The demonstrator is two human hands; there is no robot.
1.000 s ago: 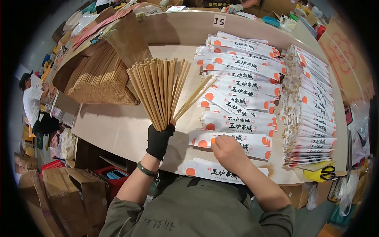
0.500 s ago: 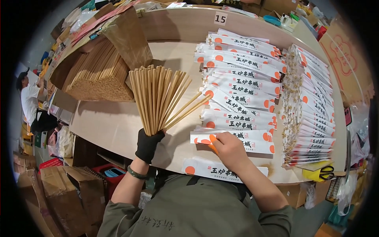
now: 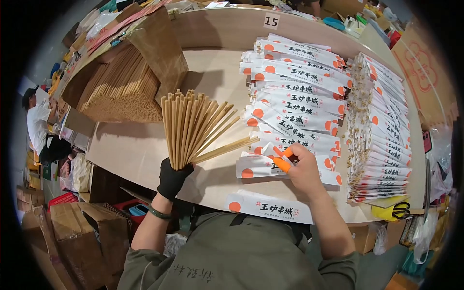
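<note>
The left hand (image 3: 172,178), in a black glove, is clenched around the lower ends of a fanned bundle of wooden chopsticks (image 3: 193,126), held upright just above the near edge of the table (image 3: 140,150). One pair of chopsticks (image 3: 227,147) sticks out sideways from the fan toward the right hand (image 3: 302,169). That hand, with orange covers on two fingertips (image 3: 282,164), pinches the top white paper sleeve (image 3: 263,166) of a small pile near the table's near edge, and the tips of the jutting pair lie just beside the sleeve's open end. Beyond it, overlapping white sleeves with orange dots (image 3: 295,92) run toward the far edge. A tight row of filled sleeves (image 3: 382,130) lies along the right edge, with yellow-handled scissors (image 3: 394,211) at the near right corner. A heap of loose chopsticks (image 3: 121,89) sits at the left edge beside a brown paper bag (image 3: 162,48).
</note>
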